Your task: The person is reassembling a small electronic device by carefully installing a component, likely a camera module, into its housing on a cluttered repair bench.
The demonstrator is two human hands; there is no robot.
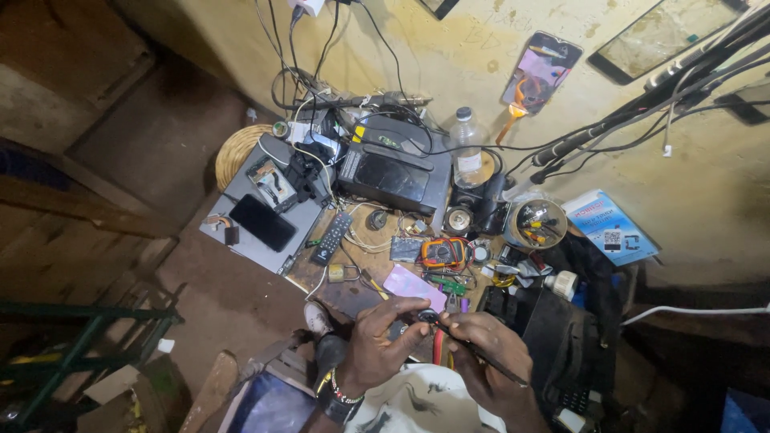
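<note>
My left hand (383,341) pinches a small dark round part (427,316) between thumb and fingers, just in front of my chest. My right hand (485,353) grips a thin dark tool (491,365), its tip touching that part. Both hands hover over the near edge of a cluttered wooden workbench (353,289). A pink flat card-like piece (407,283) lies just beyond my fingers. I wear a beaded bracelet and a dark band on my left wrist.
On the bench sit an orange multimeter (443,252), a black remote (330,238), a black box unit (393,172), a plastic bottle (467,148), a phone (262,222) on a grey laptop, and a round tub of small tools (536,224). Cables hang down the yellow wall.
</note>
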